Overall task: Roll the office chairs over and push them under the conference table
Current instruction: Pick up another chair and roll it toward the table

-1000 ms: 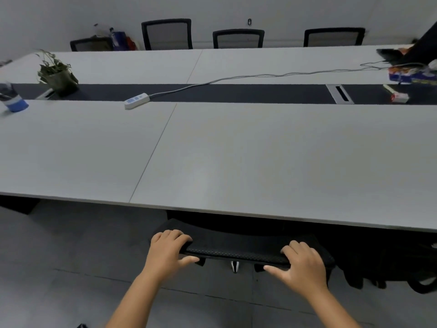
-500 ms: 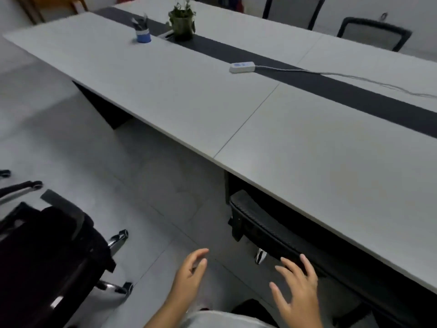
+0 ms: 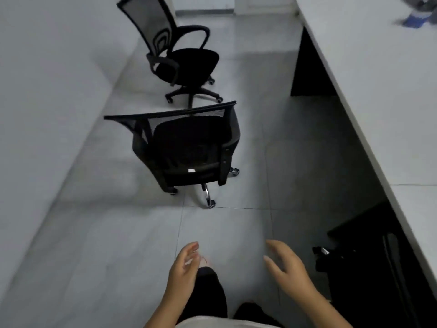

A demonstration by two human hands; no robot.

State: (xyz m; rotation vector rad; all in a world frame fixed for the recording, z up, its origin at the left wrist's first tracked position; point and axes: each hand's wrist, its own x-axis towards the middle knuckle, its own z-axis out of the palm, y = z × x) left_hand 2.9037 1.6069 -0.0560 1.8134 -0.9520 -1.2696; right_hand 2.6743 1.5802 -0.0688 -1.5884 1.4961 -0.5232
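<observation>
Standing on the floor [image 3: 99,245] at 12 o'clock: near chair [image 3: 189,147], backrest toward the viewer, seat facing away. Far chair [image 3: 182,55] beyond, seat facing 3 o'clock toward the worktop [image 3: 378,74]. Left hand [image 3: 183,266] and right hand [image 3: 287,268] released, holding nothing.

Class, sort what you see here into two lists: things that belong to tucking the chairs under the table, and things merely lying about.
Belongs to the job:
- nearer black mesh-backed office chair
- farther black mesh office chair with curved armrests
- long white conference table
- black chair already under the table
- left hand, empty
- right hand, empty

Lying about:
- blurred blue object on the tabletop
</observation>
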